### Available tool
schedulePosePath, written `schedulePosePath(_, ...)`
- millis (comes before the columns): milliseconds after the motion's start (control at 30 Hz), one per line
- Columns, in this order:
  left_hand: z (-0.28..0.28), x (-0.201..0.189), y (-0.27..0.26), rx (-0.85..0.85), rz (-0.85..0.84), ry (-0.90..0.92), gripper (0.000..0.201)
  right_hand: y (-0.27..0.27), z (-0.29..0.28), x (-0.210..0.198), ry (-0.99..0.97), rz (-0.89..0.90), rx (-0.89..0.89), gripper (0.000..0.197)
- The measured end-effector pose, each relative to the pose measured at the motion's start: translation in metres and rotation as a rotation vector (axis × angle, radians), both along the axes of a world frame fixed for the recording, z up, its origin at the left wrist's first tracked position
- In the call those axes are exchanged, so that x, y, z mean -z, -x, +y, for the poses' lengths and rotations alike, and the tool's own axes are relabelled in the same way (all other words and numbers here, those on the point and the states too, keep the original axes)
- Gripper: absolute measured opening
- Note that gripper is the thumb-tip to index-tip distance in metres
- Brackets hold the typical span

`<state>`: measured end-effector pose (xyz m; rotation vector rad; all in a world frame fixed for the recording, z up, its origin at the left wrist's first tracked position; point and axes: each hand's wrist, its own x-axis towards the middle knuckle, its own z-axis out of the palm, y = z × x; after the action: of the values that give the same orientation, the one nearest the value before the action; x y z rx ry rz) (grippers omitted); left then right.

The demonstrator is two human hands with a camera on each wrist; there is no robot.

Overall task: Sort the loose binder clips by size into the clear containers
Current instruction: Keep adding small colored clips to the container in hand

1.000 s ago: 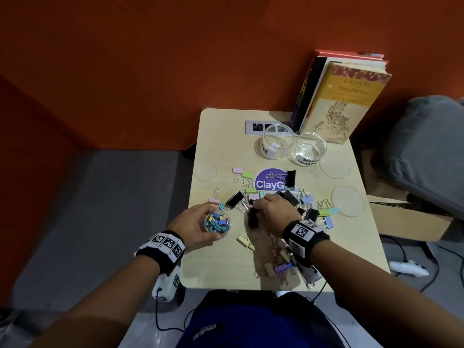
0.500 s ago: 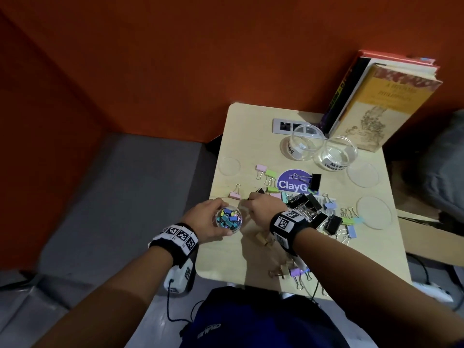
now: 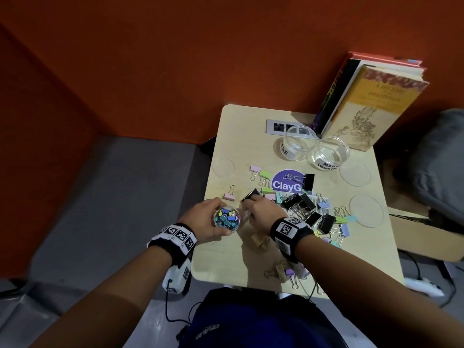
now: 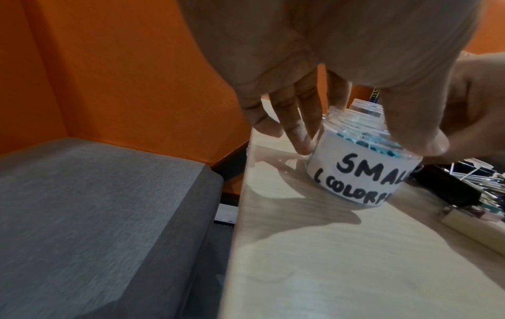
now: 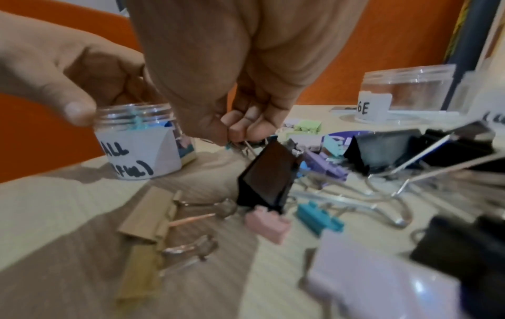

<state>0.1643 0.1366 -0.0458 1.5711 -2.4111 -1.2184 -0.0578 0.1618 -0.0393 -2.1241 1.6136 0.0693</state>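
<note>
My left hand [image 3: 216,217] [image 4: 363,138] grips the small clear jar [image 3: 228,218] [image 4: 360,172] [image 5: 142,151], labelled SMALL and holding several colourful small clips, near the table's left edge. My right hand [image 3: 247,204] [image 5: 235,133] is just right of the jar, fingertips pinching the wire handles of a binder clip; a teal bit shows at the thumb. A black clip [image 3: 251,194] [image 5: 266,177] stands right under those fingers; whether it is the pinched one I cannot tell. Loose clips [image 3: 301,204] of mixed sizes lie to the right.
Two empty clear jars, large [image 3: 300,141] [image 5: 407,97] and medium [image 3: 331,153], stand at the back beside leaning books [image 3: 371,101]. Three clear lids [image 3: 223,167] [image 3: 354,173] [image 3: 366,210] lie flat. Tan clips [image 3: 258,241] [image 5: 150,213] sit near my right wrist. The table [image 3: 231,259] drops off at left.
My right hand has moved left from the pile of clips to just beside the small jar. My left hand has stayed around the jar.
</note>
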Motion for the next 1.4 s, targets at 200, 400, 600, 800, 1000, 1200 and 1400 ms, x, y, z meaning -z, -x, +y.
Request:
schedulePosePath(200,0.001,0.002,0.01,0.005,0.028,0.005,0.069,0.017,-0.003,-0.013,0.054,-0.179,0.096,0.013)
schedulePosePath(400,0.002,0.0,0.019,0.038,0.072,0.022,0.063,0.014,0.001,-0.031,-0.127,-0.609,0.371,0.01)
schedulePosePath(600,0.001,-0.002,0.023,0.052,0.036,0.012,0.07,0.038,0.011,-0.027,-0.081,-0.488,0.474,0.006)
schedulePosePath(800,0.002,-0.001,0.03,0.069,0.059,0.009,0.067,0.106,0.035,-0.027,-0.024,-0.357,0.63,0.01)
schedulePosePath(1000,0.002,-0.001,0.042,0.073,0.087,-0.016,0.063,0.149,0.066,-0.023,-0.002,-0.191,0.656,0.008)
schedulePosePath(1200,-0.002,-0.005,0.053,0.074,0.081,-0.062,0.063,0.117,0.068,-0.011,-0.003,-0.029,0.342,0.014)
schedulePosePath(1400,-0.002,-0.006,0.056,0.069,0.064,-0.062,0.066,0.078,0.053,-0.001,0.025,0.135,0.13,0.026)
